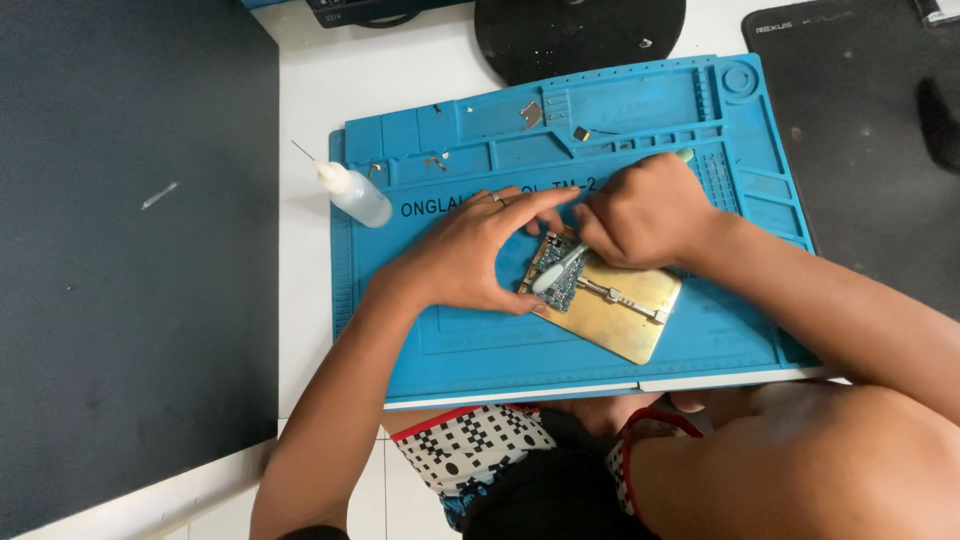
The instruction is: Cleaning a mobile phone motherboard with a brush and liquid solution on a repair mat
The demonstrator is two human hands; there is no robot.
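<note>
The left hand (470, 255) steadies the small circuit board (558, 280) clamped on the brass holder plate (625, 320) at the middle of the blue mat (480, 340), while the right hand (640, 215) grips a pale brush (560, 268), seemingly scrubbing the board, which calls for light, short strokes.

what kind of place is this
Probably an electronics repair bench. A blue repair mat with small parts trays covers the table, a circuit board sits clamped in a brass holder, and a needle-tip bottle stands nearby. The right hand works a brush on the board.
</note>
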